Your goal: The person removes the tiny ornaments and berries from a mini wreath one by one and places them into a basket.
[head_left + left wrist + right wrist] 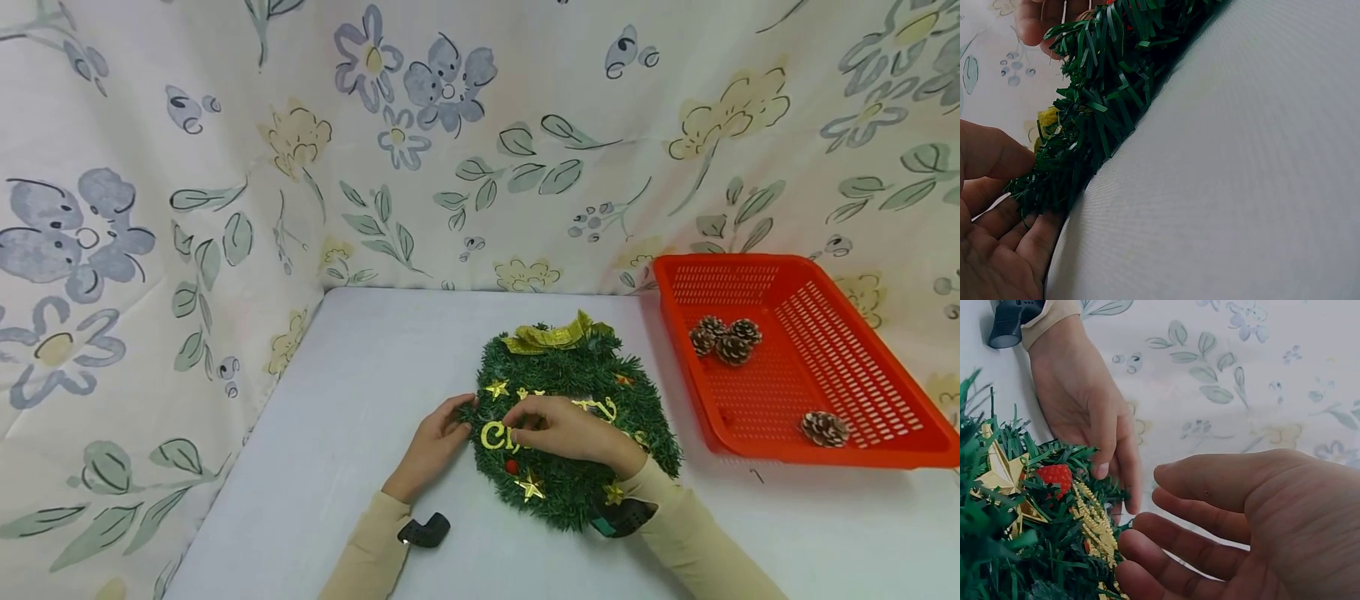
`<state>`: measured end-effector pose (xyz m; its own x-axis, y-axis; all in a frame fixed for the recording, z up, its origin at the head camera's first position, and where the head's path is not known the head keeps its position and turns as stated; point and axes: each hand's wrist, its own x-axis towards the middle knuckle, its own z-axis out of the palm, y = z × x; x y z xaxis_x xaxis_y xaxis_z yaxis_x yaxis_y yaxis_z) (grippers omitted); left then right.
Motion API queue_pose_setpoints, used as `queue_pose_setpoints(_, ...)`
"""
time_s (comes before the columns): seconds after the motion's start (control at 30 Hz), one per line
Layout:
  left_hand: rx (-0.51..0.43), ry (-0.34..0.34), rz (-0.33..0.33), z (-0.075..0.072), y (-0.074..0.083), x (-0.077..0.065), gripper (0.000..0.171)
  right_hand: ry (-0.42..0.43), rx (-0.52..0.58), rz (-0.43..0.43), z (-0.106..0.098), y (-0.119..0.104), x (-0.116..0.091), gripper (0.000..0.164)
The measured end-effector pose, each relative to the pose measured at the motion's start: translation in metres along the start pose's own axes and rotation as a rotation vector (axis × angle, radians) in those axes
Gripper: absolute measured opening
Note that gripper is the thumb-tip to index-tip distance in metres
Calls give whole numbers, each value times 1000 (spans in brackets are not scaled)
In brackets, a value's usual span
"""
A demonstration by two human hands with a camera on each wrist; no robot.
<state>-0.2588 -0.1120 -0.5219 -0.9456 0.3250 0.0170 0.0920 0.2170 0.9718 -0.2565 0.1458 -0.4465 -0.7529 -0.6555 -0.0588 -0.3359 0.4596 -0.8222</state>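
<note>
A green tinsel wreath (pixel 570 504) lies on the white table, with gold lettering (pixel 492 435) across its middle. Gold stars (pixel 529 487) and a red berry (pixel 512 467) decorate it, and a yellow-gold ribbon bow (pixel 555 336) tops its far side. At the wreath's left edge, my left hand (pixel 435 437) grips the greenery, thumb above and fingers beneath in the left wrist view. My right hand (pixel 558 427) is over the lettering, its fingers loosely bent and spread from the thumb. Nothing shows between them in the right wrist view; its fingertips (pixel 1132 540) are close to the lettering, contact unclear.
A red plastic basket (pixel 750 454) stands to the right of the wreath. Several pinecones (pixel 733 350) are grouped at its left, and one pinecone (pixel 825 428) lies near its front. A floral curtain (pixel 465 233) hangs behind and left of the table (pixel 360 375).
</note>
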Motion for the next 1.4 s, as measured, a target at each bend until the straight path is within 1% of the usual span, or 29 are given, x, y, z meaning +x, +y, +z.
queue_pose_setpoints(0.3, 8, -4, 11, 1, 1, 0, 49, -20, 11, -11, 4, 5, -1, 30)
queue_pose_setpoints(0.43, 8, -7, 5, 0, 1, 0, 49, -25, -11, -18, 6, 7, 0, 27)
queue_pose_setpoints(0.57, 9, -11, 8, 0, -1, 0, 49, -39, -62, -34, 9, 8, 0, 23)
queue_pose_setpoints(0.87, 20, -4, 1, 0, -2, 1, 49, -53, -167, -56, 12, 5, 2, 22)
queue_pose_setpoints(1.07, 18, 0, -2, 0, -2, 1, 49, -95, -244, -129, 15, 4, 4, 21)
queue_pose_setpoints(1.13, 19, 0, -4, 0, -2, 0, 50, -101, -274, -138, 16, 4, 4, 22)
queue_pose_setpoints(1.23, 24, 1, 6, -1, -2, 1, 49, -97, -316, -127, 17, 3, 4, 22)
queue_pose_setpoints(1.4, 26, -1, 23, -1, -1, 0, 49, -96, -337, -120, 18, 4, 4, 20)
